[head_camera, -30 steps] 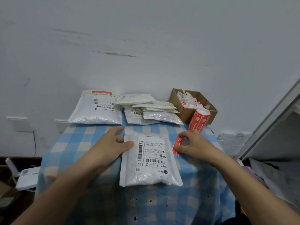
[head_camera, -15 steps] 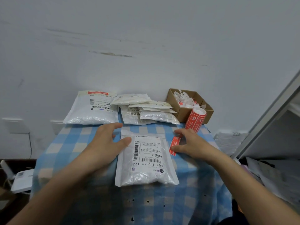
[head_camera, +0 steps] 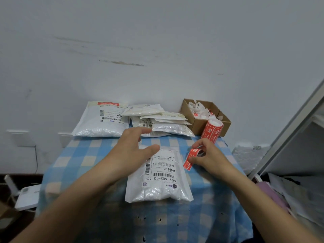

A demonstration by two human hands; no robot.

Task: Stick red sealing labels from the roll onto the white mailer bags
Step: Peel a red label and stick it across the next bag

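A white mailer bag (head_camera: 163, 183) with a printed shipping label lies flat in the middle of the checked table. My left hand (head_camera: 133, 148) hovers open just above its far left corner, fingers spread. My right hand (head_camera: 206, 155) pinches a red sealing label (head_camera: 191, 158) that curls up off the cloth to the right of the bag. The red label roll (head_camera: 211, 131) leans against a cardboard box at the back right. A pile of unsealed mailer bags (head_camera: 163, 121) sits at the back centre. A large bag (head_camera: 103, 120) with a red label on its top edge lies at the back left.
The brown cardboard box (head_camera: 198, 123) holds crumpled white backing scraps. The blue checked tablecloth (head_camera: 84, 160) covers a small table against a white wall. A white device (head_camera: 26, 197) sits on the floor at the left. A grey shelf edge (head_camera: 289, 135) rises at the right.
My left hand has lifted off the bag's edge and opened. My right hand has raised the red label off the table so that it curls.
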